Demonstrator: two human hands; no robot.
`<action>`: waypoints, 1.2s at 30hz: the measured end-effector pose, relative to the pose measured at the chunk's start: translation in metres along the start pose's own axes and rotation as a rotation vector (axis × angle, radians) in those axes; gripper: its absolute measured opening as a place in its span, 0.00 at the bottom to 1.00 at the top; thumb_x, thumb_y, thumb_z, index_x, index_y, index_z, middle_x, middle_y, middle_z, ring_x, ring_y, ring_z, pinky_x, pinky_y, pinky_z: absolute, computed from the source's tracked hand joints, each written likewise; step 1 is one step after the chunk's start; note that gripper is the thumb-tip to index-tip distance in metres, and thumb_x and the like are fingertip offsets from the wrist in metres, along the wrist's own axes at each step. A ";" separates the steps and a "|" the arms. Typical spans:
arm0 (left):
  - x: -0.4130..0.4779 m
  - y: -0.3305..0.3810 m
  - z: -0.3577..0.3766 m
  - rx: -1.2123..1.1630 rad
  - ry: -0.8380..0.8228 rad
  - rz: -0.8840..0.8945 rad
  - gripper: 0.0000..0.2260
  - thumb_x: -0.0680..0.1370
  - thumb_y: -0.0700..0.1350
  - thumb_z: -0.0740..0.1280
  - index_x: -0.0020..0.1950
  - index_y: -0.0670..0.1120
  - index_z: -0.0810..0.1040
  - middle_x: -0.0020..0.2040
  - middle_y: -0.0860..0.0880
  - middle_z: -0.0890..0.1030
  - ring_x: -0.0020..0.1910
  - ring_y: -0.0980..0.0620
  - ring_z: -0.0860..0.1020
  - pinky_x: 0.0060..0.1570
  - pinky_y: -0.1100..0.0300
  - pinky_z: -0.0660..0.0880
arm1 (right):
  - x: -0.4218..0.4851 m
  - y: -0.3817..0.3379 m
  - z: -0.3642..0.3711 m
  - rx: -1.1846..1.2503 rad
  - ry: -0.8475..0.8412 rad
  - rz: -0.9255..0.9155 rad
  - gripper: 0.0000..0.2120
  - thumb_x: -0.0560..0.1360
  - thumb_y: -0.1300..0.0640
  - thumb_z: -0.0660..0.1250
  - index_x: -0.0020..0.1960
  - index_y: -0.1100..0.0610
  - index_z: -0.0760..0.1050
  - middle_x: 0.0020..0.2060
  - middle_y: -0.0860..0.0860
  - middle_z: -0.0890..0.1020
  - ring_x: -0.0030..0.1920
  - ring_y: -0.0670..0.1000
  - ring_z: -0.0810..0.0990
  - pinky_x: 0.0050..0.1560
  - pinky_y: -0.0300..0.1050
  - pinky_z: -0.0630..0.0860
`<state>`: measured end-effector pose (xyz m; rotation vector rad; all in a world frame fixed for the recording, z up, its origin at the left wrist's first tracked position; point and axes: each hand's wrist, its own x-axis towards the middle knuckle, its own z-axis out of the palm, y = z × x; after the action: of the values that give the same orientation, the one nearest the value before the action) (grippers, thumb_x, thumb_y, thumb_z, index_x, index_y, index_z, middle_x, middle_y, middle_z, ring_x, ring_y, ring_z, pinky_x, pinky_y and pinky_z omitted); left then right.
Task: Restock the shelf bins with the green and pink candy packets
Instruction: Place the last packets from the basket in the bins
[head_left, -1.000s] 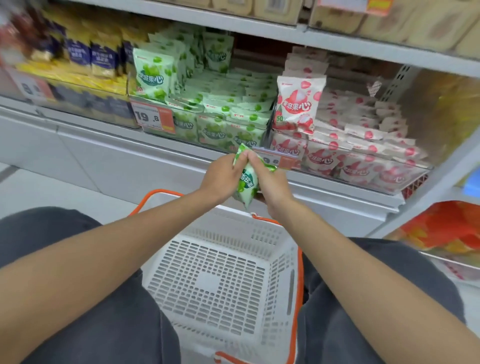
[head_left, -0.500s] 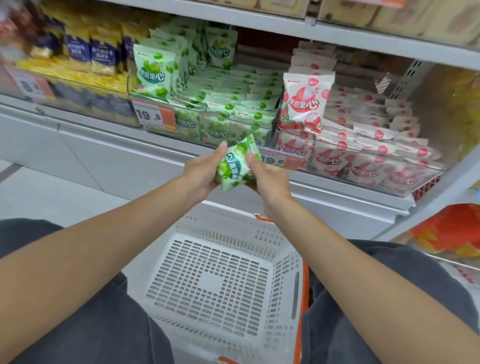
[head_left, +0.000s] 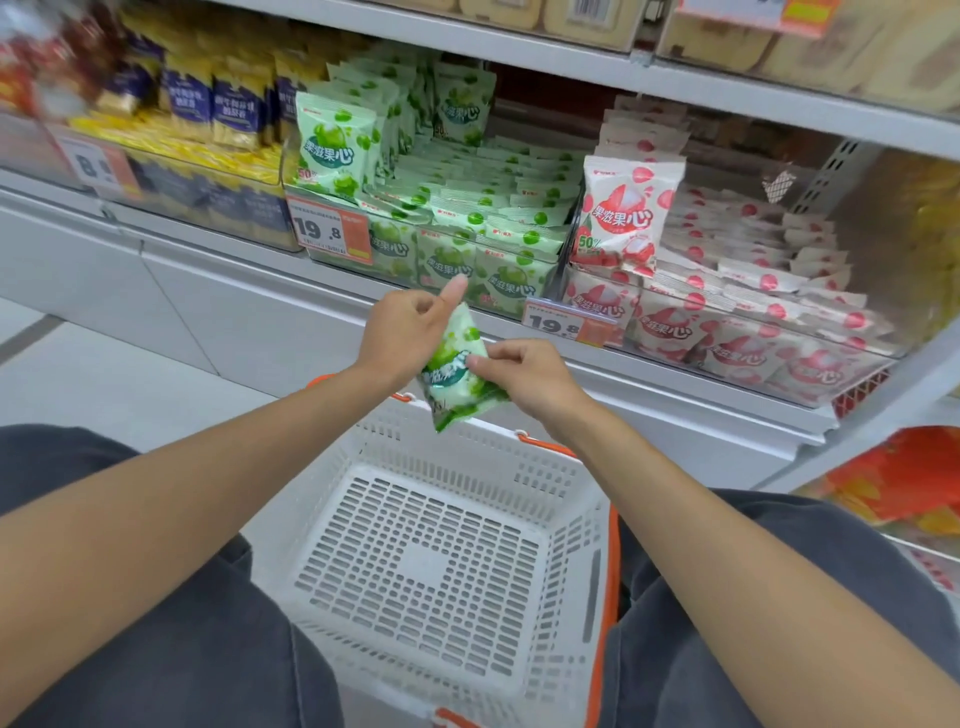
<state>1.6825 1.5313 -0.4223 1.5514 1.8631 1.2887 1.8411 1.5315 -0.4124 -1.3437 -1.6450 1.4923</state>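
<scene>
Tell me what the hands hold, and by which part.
One green candy packet: the left hand grips its upper end, and the right hand pinches its right edge near the middle.

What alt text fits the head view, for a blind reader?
A green packet is held by the left hand and right hand above a white basket, in front of a green bin beside a pink bin.

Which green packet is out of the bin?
The green packet held between the left hand and right hand, above the white basket; every other green one sits in the shelf bin.
</scene>
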 end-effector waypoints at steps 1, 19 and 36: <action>0.002 0.001 -0.003 -0.035 0.002 -0.072 0.29 0.78 0.64 0.62 0.26 0.47 0.58 0.21 0.53 0.60 0.23 0.54 0.59 0.29 0.56 0.58 | 0.002 0.000 0.000 0.042 0.048 -0.015 0.06 0.76 0.59 0.70 0.46 0.61 0.81 0.34 0.49 0.82 0.32 0.43 0.79 0.36 0.34 0.74; 0.029 0.019 -0.020 -0.321 0.289 -0.189 0.26 0.78 0.52 0.69 0.24 0.47 0.62 0.18 0.54 0.61 0.25 0.54 0.64 0.35 0.57 0.67 | 0.021 -0.044 -0.002 -0.022 0.020 -0.085 0.23 0.75 0.59 0.71 0.66 0.65 0.71 0.48 0.57 0.83 0.53 0.57 0.83 0.55 0.47 0.80; 0.167 -0.045 -0.024 0.273 0.668 0.476 0.08 0.77 0.46 0.63 0.40 0.46 0.76 0.36 0.50 0.73 0.38 0.50 0.68 0.42 0.60 0.57 | 0.244 -0.139 -0.025 -0.110 0.720 -0.140 0.19 0.76 0.55 0.70 0.64 0.62 0.74 0.53 0.51 0.78 0.53 0.52 0.78 0.53 0.39 0.72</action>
<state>1.5874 1.6771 -0.4063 1.9547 2.2016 2.0320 1.7327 1.7778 -0.3295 -1.5443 -1.3138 0.7074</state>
